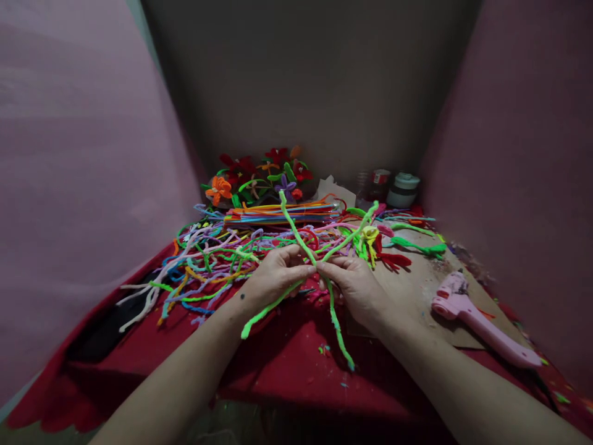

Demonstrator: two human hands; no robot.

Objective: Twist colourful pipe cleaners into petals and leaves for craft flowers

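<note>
green stems [296, 232] are held crossed over the red cloth [287, 368], pinched at the crossing by thumb and fingers of left hand [277, 273] and right hand [354, 283], both nearly closed. loose stems [220, 266] piled behind, glue gun [478, 320] laid partly on cardboard [407, 303] at right, flowers [285, 185] at back.

- At your right, a pink glue gun [486, 330] lies partly on the cardboard [414, 295].
- Toward the back, you have a bunch of colourful flowers [241, 172].
- Right of those, you see white paper [340, 191], then a lidded jar [403, 191].
- A red cloth [296, 364] covers your tabletop.
- Pink panels [78, 161] flank you on both sides.
</note>
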